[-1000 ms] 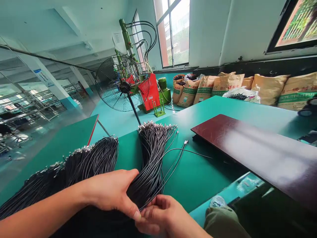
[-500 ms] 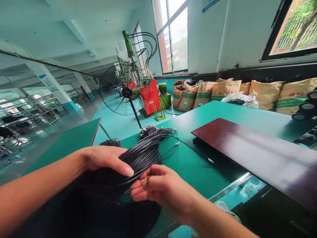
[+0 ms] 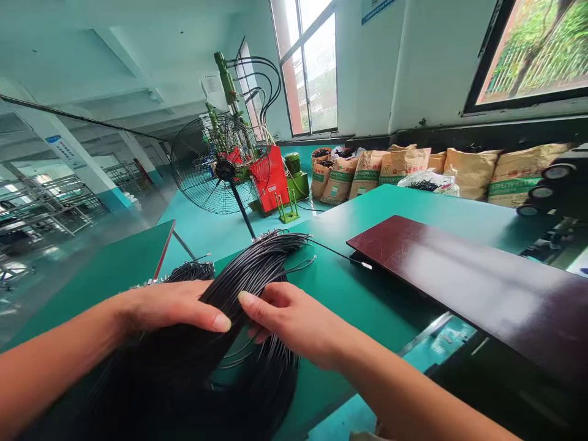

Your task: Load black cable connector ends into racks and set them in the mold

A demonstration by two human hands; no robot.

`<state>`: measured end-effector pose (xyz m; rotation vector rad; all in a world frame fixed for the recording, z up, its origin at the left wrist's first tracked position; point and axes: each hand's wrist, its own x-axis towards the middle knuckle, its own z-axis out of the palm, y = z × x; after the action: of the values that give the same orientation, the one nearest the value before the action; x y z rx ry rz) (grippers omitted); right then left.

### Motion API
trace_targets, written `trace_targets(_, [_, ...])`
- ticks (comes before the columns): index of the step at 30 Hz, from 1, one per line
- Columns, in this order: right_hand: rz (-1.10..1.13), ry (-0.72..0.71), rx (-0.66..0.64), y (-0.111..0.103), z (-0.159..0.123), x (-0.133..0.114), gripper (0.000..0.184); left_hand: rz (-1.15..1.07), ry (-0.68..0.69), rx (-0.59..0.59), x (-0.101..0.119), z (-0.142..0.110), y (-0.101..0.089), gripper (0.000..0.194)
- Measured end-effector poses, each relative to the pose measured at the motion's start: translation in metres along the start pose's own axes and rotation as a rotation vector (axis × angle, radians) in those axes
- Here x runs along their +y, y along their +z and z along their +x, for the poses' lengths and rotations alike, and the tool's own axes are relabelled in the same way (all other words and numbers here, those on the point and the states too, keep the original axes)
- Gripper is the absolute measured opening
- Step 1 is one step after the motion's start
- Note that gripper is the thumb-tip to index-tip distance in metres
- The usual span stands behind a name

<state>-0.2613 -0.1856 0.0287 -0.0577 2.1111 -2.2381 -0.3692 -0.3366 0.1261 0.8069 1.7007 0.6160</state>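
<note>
Two hands are laid on a thick bundle of black cables (image 3: 257, 269) at lower centre of the frame: the left hand (image 3: 172, 306) is pressed flat over it, the right hand (image 3: 287, 318) half closed around some strands, above the green surface (image 3: 367, 294)
</note>
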Motion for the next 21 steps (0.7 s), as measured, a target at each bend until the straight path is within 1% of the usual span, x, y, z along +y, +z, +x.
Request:
trace_targets(2, [-0.038, -0.008, -0.032, -0.004, 0.003, -0.004, 0.036, -0.069, 0.025, -0.044, -0.012, 0.003, -0.005, 0.027])
trace_targets(5, [-0.111, -0.095, -0.057, -0.008, 0.007, -0.001, 0.037, -0.266, 0.047, -0.084, -0.034, 0.01, -0.008, 0.042])
trace_targets(6, [-0.145, -0.132, -0.034, -0.007, 0.008, 0.003, 0.038, -0.306, 0.04, -0.091, -0.04, 0.012, -0.008, 0.046])
trace_targets(7, [-0.173, -0.159, 0.029, -0.006, 0.009, 0.008, 0.039, -0.321, 0.027, -0.09, -0.044, 0.013, -0.007, 0.049])
trace_targets(8, [-0.177, -0.158, 0.109, -0.003, 0.009, 0.015, 0.041, -0.315, 0.016, -0.079, -0.047, 0.013, -0.006, 0.05])
trace_targets(9, [-0.136, -0.122, 0.17, 0.0, 0.009, 0.022, 0.044, -0.297, 0.012, -0.064, -0.048, 0.013, -0.005, 0.049])
trace_targets(10, [-0.031, -0.055, 0.181, 0.004, 0.008, 0.03, 0.048, -0.28, 0.017, -0.052, -0.049, 0.012, -0.003, 0.046])
trace_targets(11, [0.143, 0.025, 0.136, 0.009, 0.009, 0.037, 0.052, -0.283, 0.033, -0.044, -0.048, 0.011, -0.002, 0.044])
trace_targets(12, [0.366, 0.082, 0.044, 0.013, 0.01, 0.043, 0.056, -0.304, 0.059, -0.037, -0.048, 0.011, -0.001, 0.042])
trace_targets(13, [0.608, 0.1, -0.065, 0.017, 0.014, 0.047, 0.06, -0.329, 0.086, -0.032, -0.048, 0.01, 0.0, 0.041])
trace_targets(14, [0.833, 0.078, -0.151, 0.019, 0.019, 0.048, 0.063, -0.343, 0.097, -0.037, -0.047, 0.01, 0.001, 0.041])
trace_targets(15, [1.027, 0.026, -0.175, 0.02, 0.027, 0.047, 0.063, -0.335, 0.092, -0.046, -0.047, 0.01, 0.001, 0.041])
trace_targets(17, [1.293, -0.068, -0.097, 0.017, 0.049, 0.039, 0.055, -0.268, 0.068, -0.052, -0.047, 0.011, 0.0, 0.044])
trace_targets(18, [1.37, -0.074, -0.048, 0.015, 0.061, 0.033, 0.051, -0.227, 0.054, -0.056, -0.046, 0.012, -0.001, 0.046])
trace_targets(20, [1.441, -0.034, 0.01, 0.008, 0.085, 0.02, 0.049, -0.191, 0.041, -0.053, -0.044, 0.01, -0.004, 0.048])
trace_targets(21, [1.443, -0.01, 0.013, 0.005, 0.096, 0.015, 0.05, -0.19, 0.037, -0.044, -0.043, 0.007, -0.005, 0.049])
